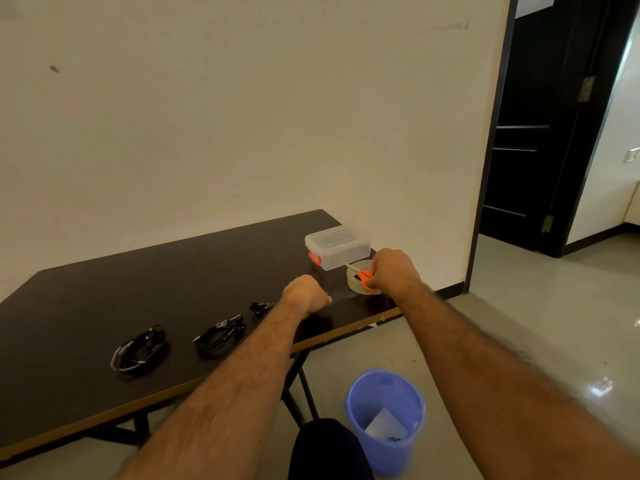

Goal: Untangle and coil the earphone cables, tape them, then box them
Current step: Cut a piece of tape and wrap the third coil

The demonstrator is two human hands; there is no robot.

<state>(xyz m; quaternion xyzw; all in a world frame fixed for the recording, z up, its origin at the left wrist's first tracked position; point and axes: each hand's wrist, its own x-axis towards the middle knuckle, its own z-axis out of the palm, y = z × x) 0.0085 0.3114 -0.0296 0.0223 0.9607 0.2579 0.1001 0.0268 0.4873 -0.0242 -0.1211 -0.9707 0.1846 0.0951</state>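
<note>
Two coiled black earphone cables lie on the dark table [104,299], one at the left [140,349] and one in the middle [220,334]. A third black bundle [260,308] shows partly behind my left forearm. My right hand [393,271] grips orange-handled scissors [365,277] over a roll of clear tape [358,284]. A clear plastic box [337,247] with a red latch stands closed behind the roll. My left hand [304,294] is curled in a fist near the table's front edge; what it pinches is too small to tell.
A blue waste bin [384,419] with scraps inside stands on the floor below the table's right end. My dark-clad knee [327,448] is beside it. An open doorway with a dark door [540,133] is at the right. The wall runs behind the table.
</note>
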